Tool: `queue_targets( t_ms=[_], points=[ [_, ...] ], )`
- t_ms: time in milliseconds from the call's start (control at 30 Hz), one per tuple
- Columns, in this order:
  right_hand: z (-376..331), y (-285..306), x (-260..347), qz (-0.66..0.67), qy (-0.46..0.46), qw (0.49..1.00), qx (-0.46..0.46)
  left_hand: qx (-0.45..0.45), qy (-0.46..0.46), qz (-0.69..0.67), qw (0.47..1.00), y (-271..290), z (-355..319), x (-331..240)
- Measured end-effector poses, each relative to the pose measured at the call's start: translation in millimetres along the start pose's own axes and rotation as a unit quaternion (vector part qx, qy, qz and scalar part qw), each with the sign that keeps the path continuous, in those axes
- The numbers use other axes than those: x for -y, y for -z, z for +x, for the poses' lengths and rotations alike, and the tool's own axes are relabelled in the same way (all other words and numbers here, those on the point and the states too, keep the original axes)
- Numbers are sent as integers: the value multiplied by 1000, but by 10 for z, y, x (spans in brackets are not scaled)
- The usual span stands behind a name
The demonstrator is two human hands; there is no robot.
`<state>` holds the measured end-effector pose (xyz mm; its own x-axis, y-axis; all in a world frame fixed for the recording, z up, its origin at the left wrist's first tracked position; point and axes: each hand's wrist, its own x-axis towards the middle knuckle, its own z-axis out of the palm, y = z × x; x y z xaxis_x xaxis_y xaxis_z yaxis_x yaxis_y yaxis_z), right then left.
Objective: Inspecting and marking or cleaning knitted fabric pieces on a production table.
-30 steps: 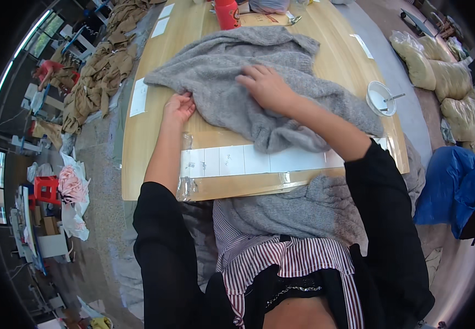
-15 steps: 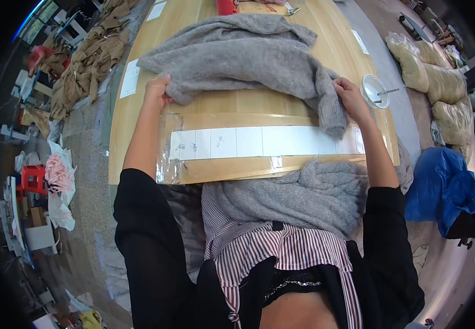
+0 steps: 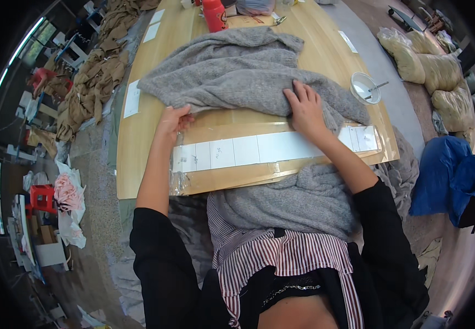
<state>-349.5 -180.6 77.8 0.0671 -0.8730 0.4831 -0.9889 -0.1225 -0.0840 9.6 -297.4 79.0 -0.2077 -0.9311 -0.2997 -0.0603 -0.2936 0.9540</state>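
Note:
A grey knitted sweater [image 3: 232, 82] lies loosely folded across the wooden table [image 3: 325, 33]. At its near left edge my left hand [image 3: 172, 122] is closed, pinching the knit between thumb and fingers. My right hand [image 3: 306, 109] rests on the right half of the sweater, palm down with fingers spread. Just below both hands, a white paper strip [image 3: 274, 148] with ruled sections is taped along the table's near edge. Another grey knitted piece [image 3: 292, 194] lies in my lap, over a striped apron [image 3: 314, 252].
A red bottle [image 3: 214, 15] stands at the far end of the table. A white bowl [image 3: 366, 88] with metal tools sits at the right. Stuffed pale sacks [image 3: 440, 71] and a blue bag [image 3: 446, 175] are on the right-hand floor; brown garments [image 3: 92, 77] are heaped at left.
My right hand has let go of the sweater's right end and moved left to lie flat on it. That end has spread rightward. My left hand stays at the left edge.

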Motion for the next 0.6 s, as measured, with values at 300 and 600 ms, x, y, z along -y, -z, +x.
queue_targets(
  t_ms=[300, 600],
  points=[
    [881, 224, -465, 60, -48, 953, -292, 30, 102, -75, 991, 14, -356, -302],
    [450, -613, 852, 267, 8, 962, 62, 150, 55, -232, 960, -47, -610, -714]
  ],
)
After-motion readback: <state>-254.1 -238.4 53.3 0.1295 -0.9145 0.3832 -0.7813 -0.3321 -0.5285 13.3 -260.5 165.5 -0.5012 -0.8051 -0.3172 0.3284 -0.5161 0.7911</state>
